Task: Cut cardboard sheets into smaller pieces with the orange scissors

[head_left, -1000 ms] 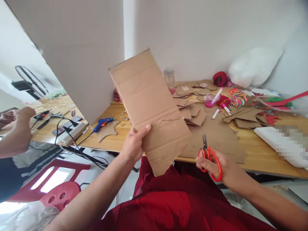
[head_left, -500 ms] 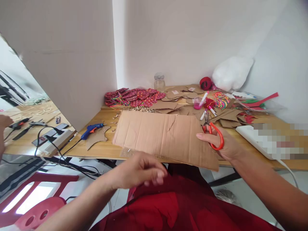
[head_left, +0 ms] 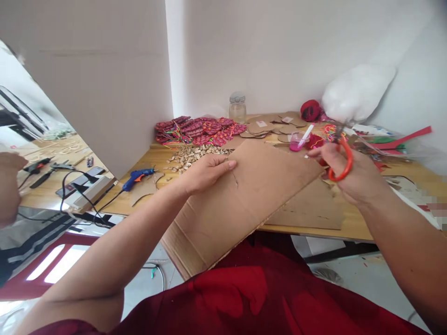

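A large brown cardboard sheet point(head_left: 244, 204) lies tilted across the front edge of the wooden table point(head_left: 352, 223), its near end over my red-clothed lap. My left hand point(head_left: 206, 171) grips the sheet's left edge near a short slit. My right hand point(head_left: 349, 172) holds red-handled scissors point(head_left: 340, 160) at the sheet's far right corner, blades pointing away.
A blue glue gun point(head_left: 138, 177) and wood chips point(head_left: 193, 156) lie left of the sheet. Red woven pieces point(head_left: 199, 130), a glass jar point(head_left: 237, 107), cardboard cut-outs point(head_left: 265, 126), coloured cords and a white bag point(head_left: 356, 93) crowd the back. Another person's arm point(head_left: 9, 186) is far left.
The cardboard went from upright to flat, then swung so one end hangs over my lap. My left hand let go and re-gripped its left edge. The scissors hand moved up and right.
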`<act>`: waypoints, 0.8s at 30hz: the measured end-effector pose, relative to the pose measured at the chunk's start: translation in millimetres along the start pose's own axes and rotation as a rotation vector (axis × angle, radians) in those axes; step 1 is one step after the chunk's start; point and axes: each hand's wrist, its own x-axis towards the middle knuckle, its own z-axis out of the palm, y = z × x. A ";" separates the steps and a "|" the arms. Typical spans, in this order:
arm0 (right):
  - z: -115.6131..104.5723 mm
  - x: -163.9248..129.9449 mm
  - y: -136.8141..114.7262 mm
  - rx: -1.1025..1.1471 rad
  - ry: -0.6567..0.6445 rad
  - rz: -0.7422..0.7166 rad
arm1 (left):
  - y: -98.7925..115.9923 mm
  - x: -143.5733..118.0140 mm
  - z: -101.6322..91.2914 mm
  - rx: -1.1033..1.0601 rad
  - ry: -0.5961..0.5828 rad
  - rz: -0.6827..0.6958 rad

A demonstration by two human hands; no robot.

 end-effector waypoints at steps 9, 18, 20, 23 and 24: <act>40.0 -80.4 23.9 -0.046 -0.604 0.025 | 14.3 0.4 -15.6 -0.264 0.321 0.045; 69.2 -85.2 3.0 -0.093 -0.668 0.026 | -2.0 1.5 -14.3 -0.416 0.287 0.019; 68.5 -83.6 4.9 -0.102 -0.685 0.021 | -7.0 0.9 -13.9 -0.454 0.268 0.018; 64.9 -82.1 5.3 -0.134 -0.702 -0.001 | -12.0 0.3 -14.3 -0.484 0.263 0.021; 63.1 -81.9 5.1 -0.151 -0.709 -0.005 | -13.2 0.0 -14.8 -0.485 0.263 0.018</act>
